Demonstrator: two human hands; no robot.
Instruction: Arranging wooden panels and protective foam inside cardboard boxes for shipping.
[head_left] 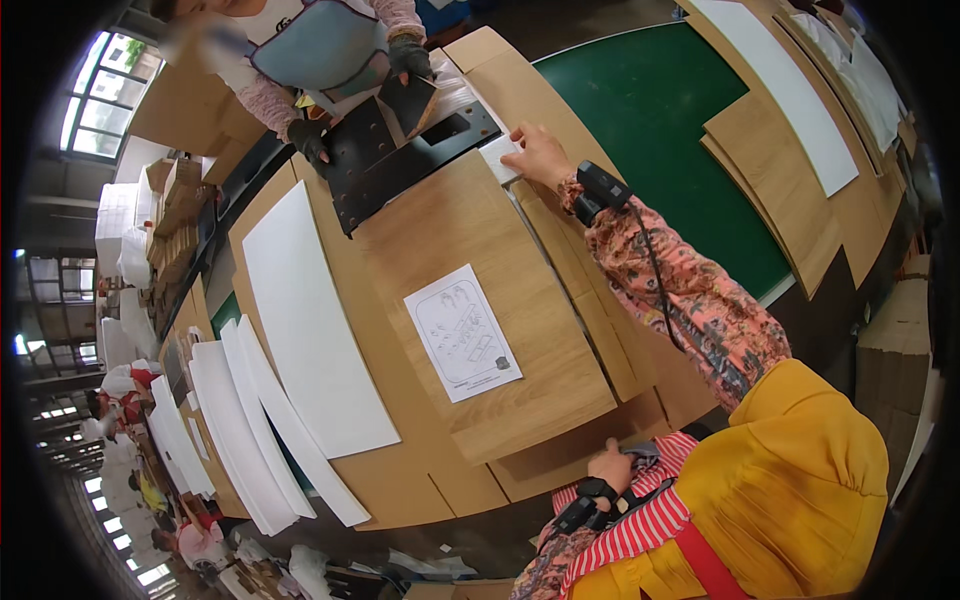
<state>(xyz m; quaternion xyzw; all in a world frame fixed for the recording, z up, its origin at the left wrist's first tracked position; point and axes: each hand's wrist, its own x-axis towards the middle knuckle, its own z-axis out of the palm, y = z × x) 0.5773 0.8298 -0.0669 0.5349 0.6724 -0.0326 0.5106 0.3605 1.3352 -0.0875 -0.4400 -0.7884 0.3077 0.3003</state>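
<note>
At the far right corner of the tan wood-grain board (540,330): small white block (493,160) (material uncertain), beside black drilled panel (415,166).
Block work: apparently positioning; next move calls for square alignment.
Right hand (541,158): fingers partly bent, touching block; hold cannot be told.
Left hand (610,468): curled by red-and-white striped cloth (640,530); contents hidden.

Daylight is coming through the left windows (108,95), which are glaring nearly white, while the hall (50,200) there is looking dim. The wooden panel (542,315) is receiving soft light. Straight edges are bending toward the black rim, and blur is covering one upper-left patch.
</note>
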